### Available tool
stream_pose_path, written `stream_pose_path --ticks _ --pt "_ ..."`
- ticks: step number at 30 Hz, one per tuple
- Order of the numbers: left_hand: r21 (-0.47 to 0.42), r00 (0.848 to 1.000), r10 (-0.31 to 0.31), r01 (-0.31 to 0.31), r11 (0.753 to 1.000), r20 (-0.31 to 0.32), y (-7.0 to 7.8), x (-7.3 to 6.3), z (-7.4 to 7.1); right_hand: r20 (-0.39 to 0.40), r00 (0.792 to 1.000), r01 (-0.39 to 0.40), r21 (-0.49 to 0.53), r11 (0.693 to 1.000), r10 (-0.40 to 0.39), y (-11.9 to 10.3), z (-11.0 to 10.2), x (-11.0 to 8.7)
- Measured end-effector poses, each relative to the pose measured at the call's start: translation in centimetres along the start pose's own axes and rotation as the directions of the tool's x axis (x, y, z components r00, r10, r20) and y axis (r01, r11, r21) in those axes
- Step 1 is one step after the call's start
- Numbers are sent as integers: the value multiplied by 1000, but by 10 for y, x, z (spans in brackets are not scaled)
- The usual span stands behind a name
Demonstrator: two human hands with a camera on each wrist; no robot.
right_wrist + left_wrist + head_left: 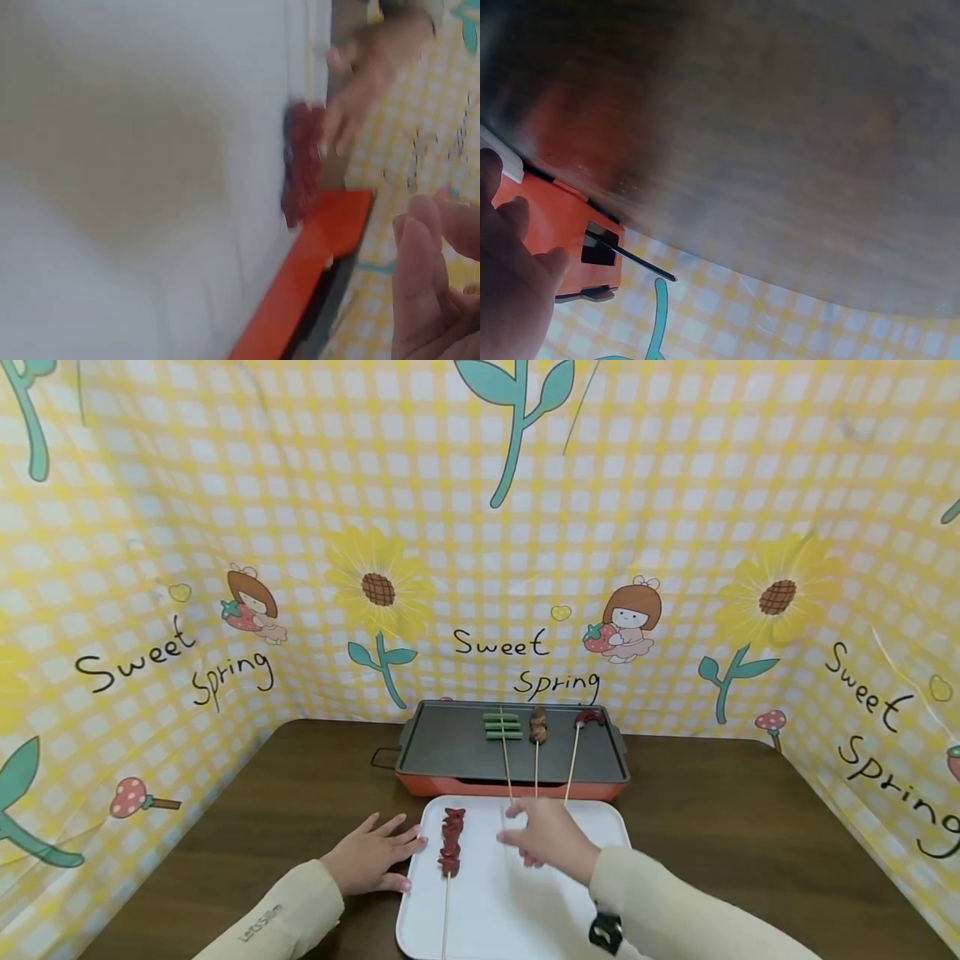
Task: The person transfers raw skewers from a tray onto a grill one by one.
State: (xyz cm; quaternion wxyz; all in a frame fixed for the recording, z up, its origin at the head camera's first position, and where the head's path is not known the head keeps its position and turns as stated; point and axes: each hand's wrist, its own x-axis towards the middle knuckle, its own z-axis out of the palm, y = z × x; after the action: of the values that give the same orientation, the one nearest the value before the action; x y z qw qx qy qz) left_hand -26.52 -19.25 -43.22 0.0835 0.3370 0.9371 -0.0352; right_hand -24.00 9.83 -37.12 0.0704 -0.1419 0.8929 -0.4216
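Observation:
My left hand [369,856] lies with its fingers spread on the left edge of a white tray [510,910]. On the tray's left side is a skewer of red meat pieces [451,843], its stick pointing toward me. Over the tray's far middle hovers my right hand [551,839], fingers loosely bent and thumb apart, with nothing visible in them. Just beyond it, stick ends reach past the near rim of an electric grill [442,747]. On its plate lie a green vegetable skewer [502,727], a brown meat skewer [537,727] and a dark red skewer [588,718].
The grill's orange side [562,240] stands right behind the tray, with a black wire handle [383,758] sticking out to the left. Under everything is a dark wooden table [712,810]. A yellow checked cloth [480,568] hangs around the back and sides.

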Motion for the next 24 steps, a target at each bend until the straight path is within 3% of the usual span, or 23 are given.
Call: stream_pose_path --ticks 6,9,14,24 --pt "3 1000 14 -14 1000 -6 0 0 -2 92 992 87 50 995 -91 12 23 -36" --pt "7 1000 20 -20 1000 -14 -1 0 -1 179 976 116 56 992 -124 18 34 -50" --pt "10 999 20 -19 1000 -27 -4 -3 -1 310 930 181 78 980 -197 24 48 -62" --pt "13 998 42 -42 999 -47 0 -2 0 442 817 301 220 928 -370 19 75 -58"
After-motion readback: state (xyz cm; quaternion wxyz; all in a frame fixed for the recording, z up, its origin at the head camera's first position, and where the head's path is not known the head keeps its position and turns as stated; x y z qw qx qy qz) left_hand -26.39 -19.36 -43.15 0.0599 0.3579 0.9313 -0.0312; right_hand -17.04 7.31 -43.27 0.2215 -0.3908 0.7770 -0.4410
